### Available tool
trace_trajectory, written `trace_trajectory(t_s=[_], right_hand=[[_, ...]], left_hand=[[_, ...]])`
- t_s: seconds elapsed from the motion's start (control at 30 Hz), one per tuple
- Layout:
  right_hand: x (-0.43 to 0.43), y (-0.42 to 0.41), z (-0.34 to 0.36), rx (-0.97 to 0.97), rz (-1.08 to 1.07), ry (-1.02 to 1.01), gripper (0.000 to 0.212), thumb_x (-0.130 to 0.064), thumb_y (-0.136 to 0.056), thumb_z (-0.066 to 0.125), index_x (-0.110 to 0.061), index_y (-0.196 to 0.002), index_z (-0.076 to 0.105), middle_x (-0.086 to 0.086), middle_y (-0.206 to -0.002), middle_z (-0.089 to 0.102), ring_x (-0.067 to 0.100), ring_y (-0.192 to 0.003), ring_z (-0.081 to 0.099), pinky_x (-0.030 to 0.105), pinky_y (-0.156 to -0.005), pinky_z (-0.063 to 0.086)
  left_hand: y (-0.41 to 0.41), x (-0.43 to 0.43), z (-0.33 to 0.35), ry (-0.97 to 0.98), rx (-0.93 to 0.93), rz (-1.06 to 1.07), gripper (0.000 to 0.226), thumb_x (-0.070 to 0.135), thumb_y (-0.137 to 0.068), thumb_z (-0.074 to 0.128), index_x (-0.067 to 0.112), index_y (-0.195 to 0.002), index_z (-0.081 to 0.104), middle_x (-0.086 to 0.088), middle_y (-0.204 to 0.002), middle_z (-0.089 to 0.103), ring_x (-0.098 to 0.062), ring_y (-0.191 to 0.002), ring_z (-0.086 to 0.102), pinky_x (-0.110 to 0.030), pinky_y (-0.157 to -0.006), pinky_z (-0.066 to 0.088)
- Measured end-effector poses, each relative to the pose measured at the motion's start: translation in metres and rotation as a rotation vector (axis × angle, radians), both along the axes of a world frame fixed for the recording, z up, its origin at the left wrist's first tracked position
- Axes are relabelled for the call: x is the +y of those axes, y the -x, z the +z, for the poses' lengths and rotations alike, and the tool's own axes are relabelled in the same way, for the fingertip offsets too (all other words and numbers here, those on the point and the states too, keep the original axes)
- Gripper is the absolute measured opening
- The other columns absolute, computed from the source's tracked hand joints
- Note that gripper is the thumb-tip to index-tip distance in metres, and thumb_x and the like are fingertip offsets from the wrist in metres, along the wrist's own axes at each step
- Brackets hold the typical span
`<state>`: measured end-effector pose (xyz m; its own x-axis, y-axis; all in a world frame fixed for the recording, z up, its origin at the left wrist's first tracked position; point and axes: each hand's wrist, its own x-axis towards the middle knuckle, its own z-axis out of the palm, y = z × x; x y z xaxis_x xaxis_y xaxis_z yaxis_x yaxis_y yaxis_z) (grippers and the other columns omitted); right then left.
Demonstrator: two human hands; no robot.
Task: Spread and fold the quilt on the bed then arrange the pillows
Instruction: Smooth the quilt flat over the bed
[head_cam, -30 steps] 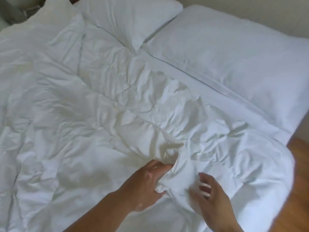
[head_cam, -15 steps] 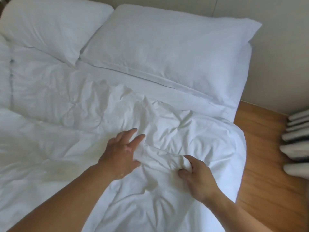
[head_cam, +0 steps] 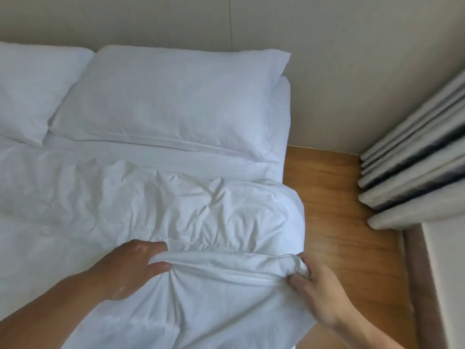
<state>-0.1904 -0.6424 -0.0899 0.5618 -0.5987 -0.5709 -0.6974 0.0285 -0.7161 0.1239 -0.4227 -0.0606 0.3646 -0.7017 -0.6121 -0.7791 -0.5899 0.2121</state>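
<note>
A crumpled white quilt [head_cam: 156, 212] covers the bed up to a bare strip of sheet below the pillows. My left hand [head_cam: 130, 268] grips a raised fold of the quilt near its middle. My right hand [head_cam: 317, 285] pinches the same fold at the quilt's right edge, so the fold runs taut between both hands. Two white pillows lie at the head: the right pillow [head_cam: 176, 96] flat against the wall, the left pillow [head_cam: 30, 89] partly cut off by the frame.
A wooden floor [head_cam: 334, 215] runs along the bed's right side. Grey pleated curtains [head_cam: 412, 167] hang at the right, with a light ledge [head_cam: 448, 285] below them. A beige wall [head_cam: 251, 21] stands behind the pillows.
My view has swung right, toward the bed's right edge. My right hand has slid along the fold out to the quilt's edge, and my left hand has closed on the fold, pulling it taut.
</note>
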Motion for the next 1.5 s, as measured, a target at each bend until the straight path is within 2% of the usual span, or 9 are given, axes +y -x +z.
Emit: trace_trajectory(t_s=[0.13,0.37,0.57,0.83,0.9,1.07,1.23,1.33,1.5], right_hand=[[-0.067,0.010,0.001,-0.018,-0.217,0.077,0.008,-0.008,-0.080,0.066,-0.011,-0.076,0.059,-0.012,-0.062,0.058,0.013,-0.063,0.052,0.035,-0.062,0.042],[-0.168,-0.028,-0.054,0.002,-0.228,0.111,0.009,-0.021,-0.081,0.067,-0.025,-0.088,0.064,-0.009,-0.082,0.070,0.015,-0.079,0.065,0.034,-0.069,0.050],[-0.191,-0.043,-0.102,-0.080,-0.086,-0.221,0.042,-0.040,-0.081,0.074,-0.038,-0.121,0.061,-0.012,-0.111,0.070,0.008,-0.102,0.068,0.032,-0.091,0.056],[-0.211,-0.055,-0.096,-0.096,0.083,-0.158,0.019,-0.039,-0.089,0.074,-0.024,-0.081,0.067,-0.004,-0.068,0.065,0.011,-0.060,0.058,0.032,-0.056,0.045],[-0.226,-0.047,-0.094,-0.120,0.019,-0.160,0.027,-0.041,-0.087,0.075,-0.015,-0.085,0.067,0.009,-0.074,0.069,0.018,-0.064,0.060,0.043,-0.058,0.047],[-0.231,-0.037,-0.108,0.031,-0.009,-0.127,0.039,-0.047,-0.084,0.073,-0.009,-0.087,0.068,0.018,-0.087,0.073,0.037,-0.082,0.070,0.055,-0.077,0.055],[-0.216,-0.069,-0.111,0.282,0.292,0.167,0.018,-0.032,-0.089,0.070,-0.040,-0.104,0.066,-0.015,-0.107,0.069,0.012,-0.104,0.064,0.029,-0.086,0.049],[-0.203,-0.111,-0.080,0.009,0.260,0.630,0.039,-0.005,-0.082,0.073,-0.020,-0.117,0.067,-0.004,-0.110,0.066,0.013,-0.098,0.062,0.028,-0.081,0.048],[-0.114,-0.216,-0.040,-0.386,0.642,0.571,0.036,-0.029,-0.085,0.057,-0.025,-0.119,0.065,-0.009,-0.120,0.064,0.004,-0.108,0.057,0.009,-0.094,0.038]], left_hand=[[-0.002,-0.093,0.026,0.157,0.023,-0.122,0.031,0.053,-0.092,0.058,0.026,-0.079,0.050,0.008,-0.073,0.059,-0.006,-0.070,0.056,-0.022,-0.067,0.045],[-0.039,-0.200,-0.030,0.173,-0.046,-0.139,0.026,0.064,-0.084,0.060,0.040,-0.080,0.051,0.013,-0.080,0.062,-0.008,-0.077,0.058,-0.029,-0.072,0.045],[-0.082,-0.195,-0.069,-0.033,0.000,-0.100,0.071,0.099,-0.056,0.046,0.041,-0.094,0.062,0.024,-0.092,0.067,0.000,-0.091,0.061,-0.031,-0.085,0.047],[-0.105,-0.174,-0.058,0.134,-0.062,-0.014,0.068,0.104,-0.049,0.031,0.058,-0.091,0.056,0.015,-0.108,0.070,-0.013,-0.099,0.065,-0.023,-0.079,0.039],[-0.105,-0.193,-0.050,0.192,-0.091,0.040,0.089,0.104,-0.045,0.032,0.044,-0.101,0.066,0.017,-0.107,0.070,-0.012,-0.099,0.064,-0.024,-0.083,0.041],[-0.106,-0.225,-0.067,0.241,-0.076,-0.038,0.069,0.091,-0.060,0.044,0.026,-0.076,0.058,0.007,-0.071,0.061,-0.009,-0.070,0.057,-0.022,-0.069,0.045],[-0.079,-0.206,-0.112,0.230,-0.357,-0.013,0.072,0.079,-0.064,0.062,0.028,-0.114,0.057,0.002,-0.105,0.060,-0.027,-0.101,0.060,-0.046,-0.096,0.041],[-0.065,-0.171,-0.105,0.451,-0.552,0.083,0.088,0.071,-0.064,0.070,0.022,-0.134,0.052,-0.008,-0.132,0.053,-0.033,-0.120,0.051,-0.055,-0.104,0.033],[-0.066,-0.058,-0.092,0.170,-0.596,0.410,0.091,0.075,-0.080,0.044,0.025,-0.155,0.029,-0.012,-0.160,0.026,-0.037,-0.145,0.029,-0.062,-0.109,0.030]])
